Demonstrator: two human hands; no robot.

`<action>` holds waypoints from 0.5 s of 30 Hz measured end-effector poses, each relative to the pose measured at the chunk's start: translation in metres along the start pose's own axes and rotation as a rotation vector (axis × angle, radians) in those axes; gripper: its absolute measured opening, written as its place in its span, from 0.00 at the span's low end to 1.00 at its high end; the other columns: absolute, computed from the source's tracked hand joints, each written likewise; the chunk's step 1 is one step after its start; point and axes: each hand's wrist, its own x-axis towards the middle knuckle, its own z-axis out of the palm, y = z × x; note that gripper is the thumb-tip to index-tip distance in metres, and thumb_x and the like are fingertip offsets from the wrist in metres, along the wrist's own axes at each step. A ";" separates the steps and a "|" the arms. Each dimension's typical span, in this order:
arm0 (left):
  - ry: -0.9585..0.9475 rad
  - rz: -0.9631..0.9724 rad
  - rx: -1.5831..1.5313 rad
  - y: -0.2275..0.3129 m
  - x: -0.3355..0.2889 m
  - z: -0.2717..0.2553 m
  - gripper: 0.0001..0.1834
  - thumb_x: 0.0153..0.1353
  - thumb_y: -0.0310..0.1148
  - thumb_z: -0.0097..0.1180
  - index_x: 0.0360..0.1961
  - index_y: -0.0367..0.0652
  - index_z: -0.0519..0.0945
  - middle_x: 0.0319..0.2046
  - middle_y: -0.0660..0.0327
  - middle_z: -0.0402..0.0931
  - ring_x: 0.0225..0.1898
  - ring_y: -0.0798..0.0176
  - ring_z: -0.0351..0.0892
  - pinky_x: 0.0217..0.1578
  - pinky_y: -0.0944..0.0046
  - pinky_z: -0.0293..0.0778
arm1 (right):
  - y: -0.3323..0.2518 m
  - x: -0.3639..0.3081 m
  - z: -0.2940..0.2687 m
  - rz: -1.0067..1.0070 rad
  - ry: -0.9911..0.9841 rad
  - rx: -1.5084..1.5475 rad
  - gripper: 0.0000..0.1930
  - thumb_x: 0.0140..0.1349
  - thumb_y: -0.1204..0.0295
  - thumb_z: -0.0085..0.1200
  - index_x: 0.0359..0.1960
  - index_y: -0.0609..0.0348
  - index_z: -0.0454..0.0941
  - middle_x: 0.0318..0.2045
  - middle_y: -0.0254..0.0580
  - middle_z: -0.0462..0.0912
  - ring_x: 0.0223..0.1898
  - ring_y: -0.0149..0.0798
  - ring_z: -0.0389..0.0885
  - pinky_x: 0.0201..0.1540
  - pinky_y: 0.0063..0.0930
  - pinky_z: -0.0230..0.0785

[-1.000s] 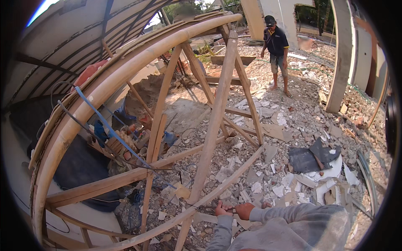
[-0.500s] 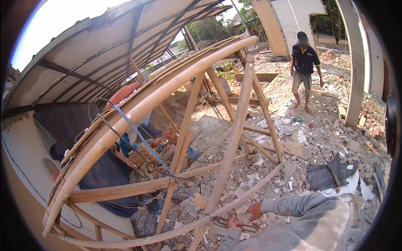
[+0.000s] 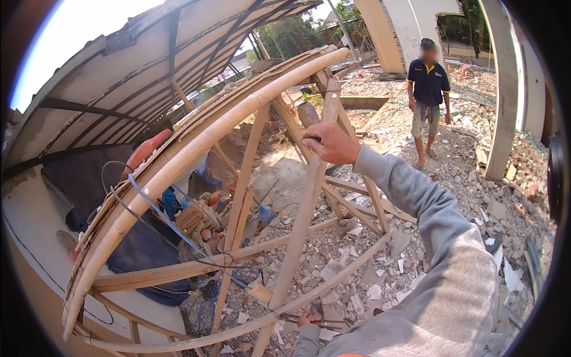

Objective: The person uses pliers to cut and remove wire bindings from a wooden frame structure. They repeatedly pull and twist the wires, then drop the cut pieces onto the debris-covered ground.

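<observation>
My right hand [image 3: 331, 143] is raised with its fingers curled at a slanted wooden post [image 3: 295, 244] of a trestle-like frame, and it looks closed round the post's edge. Low down, my left hand [image 3: 308, 318] is closed on thin dark metal rods [image 3: 329, 322], close to the frame's lower bamboo rail [image 3: 250, 326]. The hand partly hides where the rods pass. A thick bamboo pole [image 3: 196, 149] runs along the top edge of the platform, left of my right hand. A blue strap [image 3: 159, 211] and a dark cable hang over that pole.
A co-worker [image 3: 427, 101] in a dark shirt stands on the rubble at the far right, beside a concrete column [image 3: 504, 95]. Broken masonry [image 3: 369, 288] covers the ground. A red power tool [image 3: 146, 153] lies on the platform. A slatted roof [image 3: 125, 77] slopes overhead at left.
My right hand has left the rods beside my left hand and risen to the wooden post. The view has shifted slightly, and the co-worker stands a little nearer.
</observation>
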 end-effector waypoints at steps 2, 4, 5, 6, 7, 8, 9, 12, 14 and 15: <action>0.031 0.020 -0.029 -0.001 -0.006 0.003 0.15 0.68 0.32 0.52 0.23 0.50 0.67 0.09 0.68 0.54 0.10 0.64 0.55 0.17 0.53 0.65 | 0.036 0.095 -0.028 -0.063 0.255 -0.213 0.10 0.63 0.68 0.55 0.35 0.62 0.85 0.31 0.55 0.85 0.36 0.59 0.84 0.41 0.47 0.74; 0.024 0.037 -0.043 -0.005 -0.011 0.012 0.14 0.68 0.31 0.52 0.23 0.50 0.68 0.09 0.68 0.55 0.10 0.64 0.56 0.17 0.53 0.65 | 0.072 0.189 -0.040 0.021 0.244 -0.449 0.12 0.63 0.66 0.53 0.38 0.62 0.83 0.35 0.58 0.85 0.40 0.61 0.83 0.47 0.50 0.74; 0.010 0.050 -0.039 -0.008 -0.015 0.014 0.14 0.68 0.30 0.53 0.23 0.50 0.68 0.09 0.68 0.56 0.10 0.64 0.56 0.17 0.54 0.65 | 0.091 0.225 -0.041 0.070 0.201 -0.541 0.12 0.63 0.66 0.54 0.40 0.61 0.83 0.39 0.58 0.85 0.44 0.60 0.84 0.50 0.49 0.75; 0.042 0.080 -0.040 -0.008 -0.016 0.018 0.14 0.67 0.30 0.53 0.23 0.50 0.68 0.10 0.68 0.56 0.11 0.65 0.56 0.17 0.54 0.65 | 0.109 0.257 -0.037 0.218 0.124 -0.644 0.13 0.63 0.66 0.54 0.43 0.60 0.83 0.42 0.58 0.85 0.47 0.60 0.84 0.53 0.48 0.75; 0.097 0.098 -0.079 -0.013 -0.018 0.020 0.10 0.65 0.26 0.54 0.26 0.50 0.70 0.10 0.68 0.57 0.11 0.65 0.57 0.17 0.56 0.64 | 0.128 0.276 -0.032 0.225 0.128 -0.652 0.13 0.62 0.66 0.55 0.43 0.60 0.83 0.44 0.58 0.85 0.49 0.59 0.83 0.54 0.49 0.75; 0.076 0.122 -0.047 -0.016 -0.019 0.022 0.12 0.66 0.28 0.55 0.25 0.50 0.69 0.10 0.69 0.56 0.11 0.66 0.57 0.17 0.56 0.63 | 0.146 0.293 -0.025 0.318 0.091 -0.668 0.13 0.61 0.67 0.56 0.44 0.59 0.83 0.45 0.58 0.85 0.51 0.58 0.82 0.54 0.49 0.74; 0.129 0.143 -0.028 -0.018 -0.019 0.023 0.14 0.67 0.30 0.56 0.24 0.51 0.69 0.10 0.70 0.54 0.11 0.66 0.56 0.18 0.56 0.62 | 0.162 0.307 -0.017 0.331 0.110 -0.680 0.15 0.60 0.67 0.58 0.47 0.58 0.83 0.48 0.57 0.84 0.54 0.57 0.81 0.56 0.47 0.75; 0.164 0.166 -0.058 -0.025 -0.021 0.022 0.13 0.66 0.31 0.60 0.25 0.49 0.70 0.10 0.69 0.55 0.11 0.64 0.57 0.17 0.55 0.62 | 0.202 0.329 0.011 0.479 -0.103 -0.763 0.22 0.56 0.69 0.63 0.54 0.55 0.81 0.54 0.54 0.82 0.58 0.54 0.80 0.60 0.44 0.75; 0.175 0.204 -0.010 -0.026 -0.019 0.023 0.08 0.64 0.27 0.58 0.29 0.45 0.73 0.10 0.67 0.56 0.11 0.64 0.57 0.17 0.56 0.65 | 0.218 0.338 0.021 0.452 -0.193 -0.770 0.22 0.56 0.70 0.65 0.55 0.53 0.81 0.55 0.52 0.82 0.59 0.53 0.79 0.59 0.44 0.75; 0.172 0.228 -0.051 -0.029 -0.018 0.024 0.09 0.64 0.28 0.59 0.27 0.44 0.73 0.09 0.66 0.56 0.10 0.62 0.60 0.15 0.56 0.64 | 0.223 0.339 0.023 0.456 -0.223 -0.807 0.23 0.56 0.70 0.65 0.55 0.51 0.81 0.56 0.50 0.81 0.59 0.52 0.79 0.59 0.44 0.75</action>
